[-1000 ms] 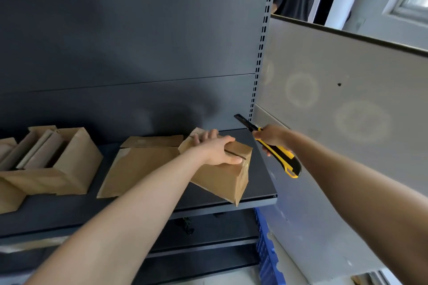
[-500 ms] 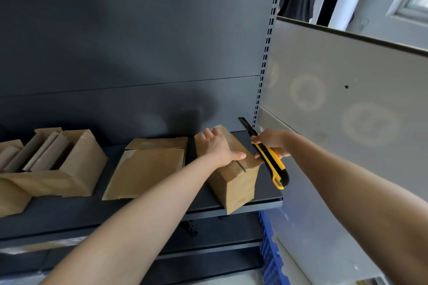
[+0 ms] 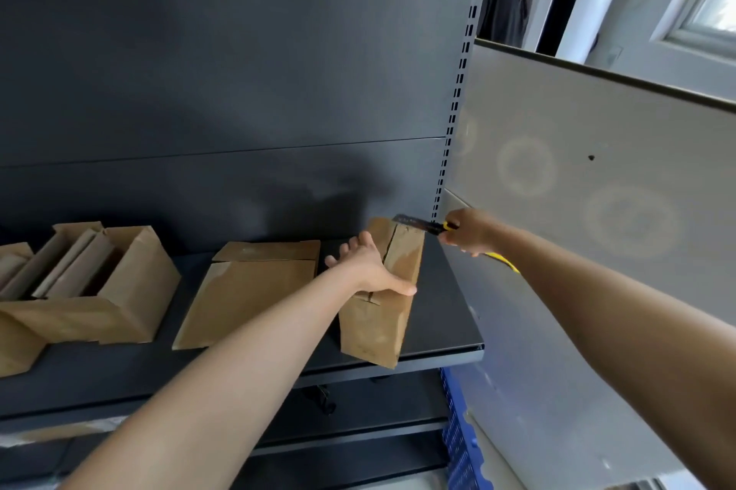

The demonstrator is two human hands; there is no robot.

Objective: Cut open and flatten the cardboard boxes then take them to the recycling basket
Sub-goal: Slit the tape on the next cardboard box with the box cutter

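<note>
Two hands work on one closed cardboard box that stands at about 6 o'clock of the picture centre, near the front right edge of the dark shelf. I judge that the main risk is the blade: the left hand lies on top of the box just beside the centre seam, so if the knife slips or jumps along the seam toward the person, it could reach the thumb or the fingers. The box is also narrow and close to the shelf edge, so a strong pull may tip it or drag it off. The left hand is mostly open, palm down, with the thumb over the near top edge and the fingers spread on the left flap; it presses, it does not grasp. Farther, at 3 o'clock from the box top, the right hand is closed around the yellow and black utility knife, whose blade tip touches the far end of the seam. To the left at 9 o'clock lies a flattened box, and farther left an open box.
</note>
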